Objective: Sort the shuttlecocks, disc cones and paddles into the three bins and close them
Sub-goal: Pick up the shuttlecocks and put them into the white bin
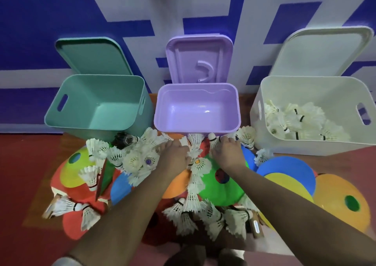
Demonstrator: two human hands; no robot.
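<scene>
- Three bins are lined up on the floor [24,164] against the blue-and-white wall [40,21]: teal bin [97,103] on the left, purple bin [196,107] in the middle, white bin [305,95] on the right.
- All three are open, and each has its lid propped up behind it, leaning on the wall: teal lid [93,56], purple lid [198,60], white lid [323,52].
- We can see a heap of shuttlecocks [295,121] already in the white bin.
- Loads more loose shuttlecocks [140,160] lie in front of the bins, on top of overlapping disc cones [221,188] in red, yellow, blue, orange and green.
- One red-and-green paddle [105,176] stands on edge in the left part of the pile.
- Our left hand [175,154] is palm down on the pile just in front of the purple bin, fingers [173,143] bent into the shuttlecocks. Honestly we can't tell if they've got hold of one.
- Our right hand [227,154] is just beside it, also palm down, fingers [228,141] tucked among shuttlecocks. Same deal, can't tell about the grip.
</scene>
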